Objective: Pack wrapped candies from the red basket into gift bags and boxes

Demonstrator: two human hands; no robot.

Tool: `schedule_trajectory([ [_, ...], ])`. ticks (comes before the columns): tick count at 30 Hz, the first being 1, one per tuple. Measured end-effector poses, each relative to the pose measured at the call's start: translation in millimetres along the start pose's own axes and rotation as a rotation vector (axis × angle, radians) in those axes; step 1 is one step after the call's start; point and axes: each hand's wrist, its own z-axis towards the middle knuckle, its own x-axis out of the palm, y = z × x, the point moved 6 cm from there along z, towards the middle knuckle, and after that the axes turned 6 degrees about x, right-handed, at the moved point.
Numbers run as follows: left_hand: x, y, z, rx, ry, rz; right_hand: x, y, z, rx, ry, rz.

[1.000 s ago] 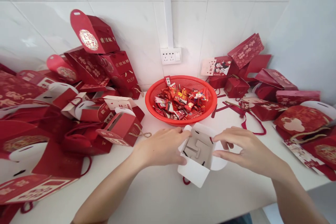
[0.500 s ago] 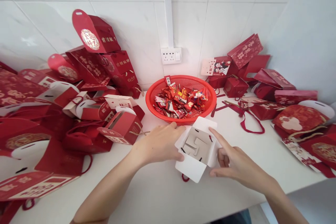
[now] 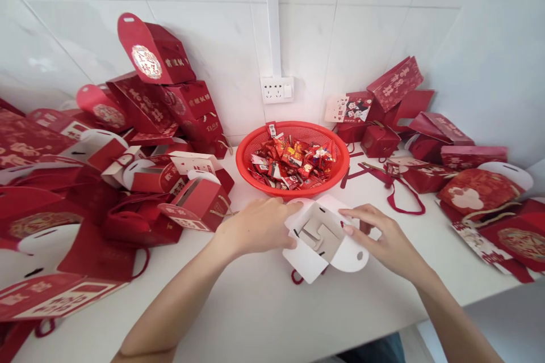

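Observation:
An open gift box (image 3: 313, 266) with a white inside stands on the table between my hands, its flaps spread outward and its slotted bottom showing. My left hand (image 3: 258, 227) grips the box's left wall, thumb inside the rim and fingers hidden behind. On the other side, my right hand (image 3: 377, 232) pinches the right rim between thumb and fingers, just above a rounded flap with a hole. A dark red cord loop (image 3: 297, 277) sticks out under the box's front. Right behind the box is a red plastic basket (image 3: 242, 176) heaped with wrapped candies (image 3: 293, 161).
Red gift boxes (image 3: 198, 204) crowd the left side, some stacked against the tiled wall. More red boxes (image 3: 481, 190) lie along the right. A red ribbon (image 3: 404, 204) rests right of the basket. A wall socket (image 3: 277, 90) sits above it. The white table's (image 3: 238, 317) front edge is near me.
My right hand has closed its thumb and finger on the box's right rim. The right flap now folds outward, showing its rounded end. My left hand keeps its hold.

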Motion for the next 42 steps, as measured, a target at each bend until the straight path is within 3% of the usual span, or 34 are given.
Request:
schedule_trajectory([
  [5, 0.6, 3.3, -3.5, -0.127, -0.026, 0.096, 11.3, -8.9, 5.8, 0.071, 0.119, 0.149],
  [8, 2.3, 1.4, -6.7, -0.124, -0.019, 0.143, 13.6, -9.4, 7.5, 0.062, 0.125, 0.192],
  [15, 7.2, -29.4, 1.1, 0.295, -0.112, 0.074, 7.1, -6.3, 14.6, 0.008, 0.058, 0.156],
  [17, 11.7, -31.5, 6.3, 0.34, -0.095, 0.002, 5.7, -7.7, 17.4, -0.003, 0.057, 0.141],
  [27, 9.3, -19.5, 7.3, 0.31, 0.004, -0.101, -5.0, -16.4, 22.9, -0.007, 0.131, 0.103],
  [32, 7.0, -8.9, 7.4, 0.243, 0.034, -0.125, -2.1, -19.9, 24.1, 0.035, 0.27, 0.124],
  [39, 7.3, -10.0, 3.5, 0.262, 0.054, -0.105, -10.3, 0.6, 33.6, 0.003, 0.334, -0.019],
  [42, 6.0, -10.3, 1.1, 0.269, 0.059, -0.093, -6.4, 8.0, 36.0, 0.014, 0.407, 0.067],
])
